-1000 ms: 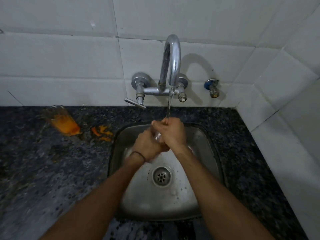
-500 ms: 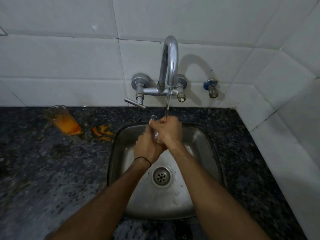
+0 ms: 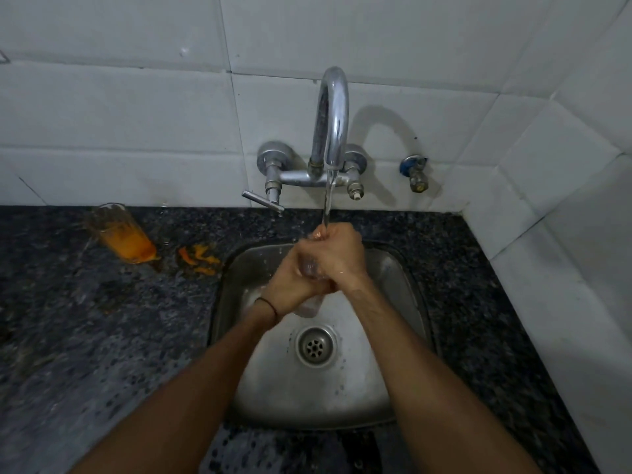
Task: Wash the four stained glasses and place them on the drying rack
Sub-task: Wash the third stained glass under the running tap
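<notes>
1. Hands meet over the sink (image 3: 403, 381): the left hand (image 3: 290, 285) and right hand (image 3: 338, 254) both wrap a clear glass (image 3: 309, 304), mostly hidden between them.
2. Water (image 3: 327, 206) runs from the tap (image 3: 333, 111) onto the right hand's knuckles.
3. Glass base shows just below the hands, above the drain (image 3: 315, 345).
4. A second glass (image 3: 119, 234), stained orange, stands on the counter (image 3: 85, 336) left of the sink, beside an orange spill (image 3: 198, 256).
</notes>
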